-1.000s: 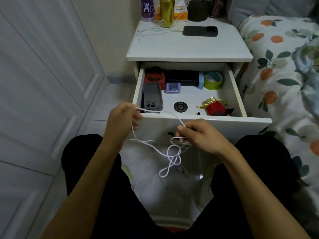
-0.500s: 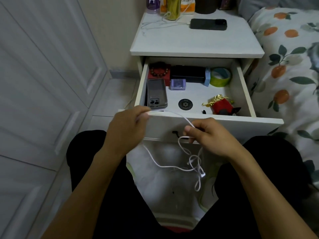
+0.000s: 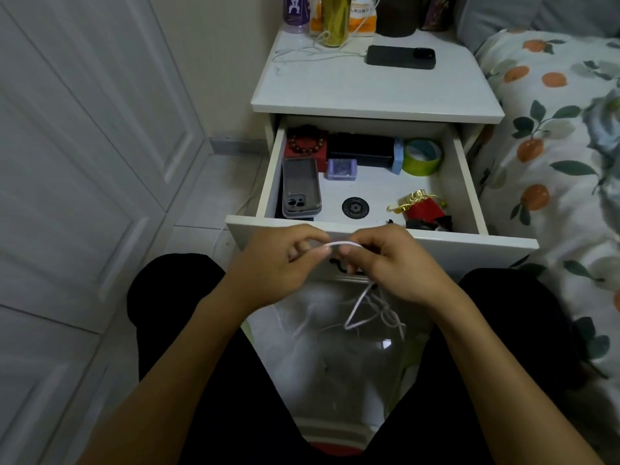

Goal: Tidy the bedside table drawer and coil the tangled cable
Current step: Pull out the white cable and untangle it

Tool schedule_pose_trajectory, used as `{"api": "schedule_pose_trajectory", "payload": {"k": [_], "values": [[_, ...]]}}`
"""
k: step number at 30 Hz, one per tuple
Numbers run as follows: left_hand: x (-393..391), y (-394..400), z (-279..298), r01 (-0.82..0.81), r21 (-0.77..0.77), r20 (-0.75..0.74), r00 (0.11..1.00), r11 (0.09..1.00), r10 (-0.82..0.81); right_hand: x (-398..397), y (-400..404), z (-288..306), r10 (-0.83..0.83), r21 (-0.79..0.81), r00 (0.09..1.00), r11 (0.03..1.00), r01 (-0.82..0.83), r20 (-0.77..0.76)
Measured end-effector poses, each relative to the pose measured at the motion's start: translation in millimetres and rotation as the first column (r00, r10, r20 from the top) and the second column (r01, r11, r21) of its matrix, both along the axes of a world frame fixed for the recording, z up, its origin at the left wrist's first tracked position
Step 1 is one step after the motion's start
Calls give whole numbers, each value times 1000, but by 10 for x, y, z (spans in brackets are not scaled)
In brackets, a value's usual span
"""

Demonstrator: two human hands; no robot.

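Observation:
A thin white cable (image 3: 360,305) hangs in loose loops below my hands, in front of the open drawer (image 3: 396,243) of the white bedside table (image 3: 369,92). My left hand (image 3: 278,263) and my right hand (image 3: 385,260) sit close together, both pinching a short arc of the cable between them. Inside the drawer lie a clear phone case (image 3: 300,186), a red box with a bead bracelet (image 3: 307,144), a black case (image 3: 360,149), a small purple box (image 3: 342,169), a green tape roll (image 3: 421,157), a round black disc (image 3: 355,207) and a red pouch (image 3: 424,208).
On the table top lie a black phone (image 3: 401,57) with its white charging cable (image 3: 312,52), a gold can (image 3: 335,20) and other bottles. White cupboard doors (image 3: 84,162) stand at the left; a bed with an orange-print cover (image 3: 553,162) is at the right.
My hands have come together, shortening the stretch of cable between them. The hanging part has bunched up under my right hand. The view has tilted slightly down and closer.

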State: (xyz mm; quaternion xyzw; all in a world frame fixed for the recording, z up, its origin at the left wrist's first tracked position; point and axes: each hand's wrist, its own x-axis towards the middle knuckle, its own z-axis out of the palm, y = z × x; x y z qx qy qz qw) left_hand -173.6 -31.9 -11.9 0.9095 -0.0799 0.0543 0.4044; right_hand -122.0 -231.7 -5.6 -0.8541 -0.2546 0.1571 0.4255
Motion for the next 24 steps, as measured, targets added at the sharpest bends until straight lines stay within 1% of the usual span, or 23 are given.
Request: {"api": "schedule_pose_trajectory", "payload": {"k": [1, 3, 4, 6, 8, 10, 11, 13, 15, 17, 19, 20, 21, 22, 24], "values": [[37, -53, 34, 5, -43, 18, 1000, 999, -4, 16, 47, 30, 5, 18, 1000, 1000, -5, 7], [132, -78, 94, -61, -137, 50, 996, 989, 69, 75, 90, 67, -19, 63, 1000, 998, 19, -2], [159, -69, 105, -94, -178, 41, 994, 979, 102, 96, 83, 63, -40, 81, 999, 996, 40, -10], [221, -51, 122, -150, -248, -25, 989, 957, 149, 154, 38, 43, -88, 58, 996, 994, 87, 4], [267, -20, 142, -251, -313, -109, 968, 916, 228, 191, -21, 26, -154, -20, 988, 988, 155, 26], [305, 36, 166, -339, -348, -161, 940, 874, 301, 225, -89, 49, -257, -33, 966, 966, 256, -30], [314, 68, 170, -356, -363, -181, 933, 861, 310, 239, -118, 69, -300, -1, 952, 954, 300, -69], [275, 110, 190, -332, -368, -222, 938, 868, 265, 239, -140, 142, -342, 140, 925, 920, 365, -163], [227, 108, 177, -276, -352, -257, 947, 894, 191, 238, -144, 192, -362, 306, 889, 844, 441, -281], [154, 72, 131, -236, -289, -244, 955, 928, 167, 182, -161, 200, -359, 411, 854, 761, 502, -378], [99, 34, 106, -223, -151, -121, 971, 963, 205, 128, -156, 207, -333, 474, 840, 708, 523, -429], [89, 9, 97, -199, -87, -46, 980, 976, 195, 113, -153, 213, -315, 491, 834, 692, 528, -453], [71, -13, 102, -152, -38, 18, 988, 988, 152, 84, -138, 230, -296, 510, 833, 680, 527, -467], [70, -37, 98, -81, -7, 40, 996, 997, 81, 62, -115, 246, -276, 529, 835, 669, 522, -476], [98, -132, 102, 57, -5, -43, 997, 998, -57, 38, -79, 264, -216, 582, 841, 636, 506, -495]]}}
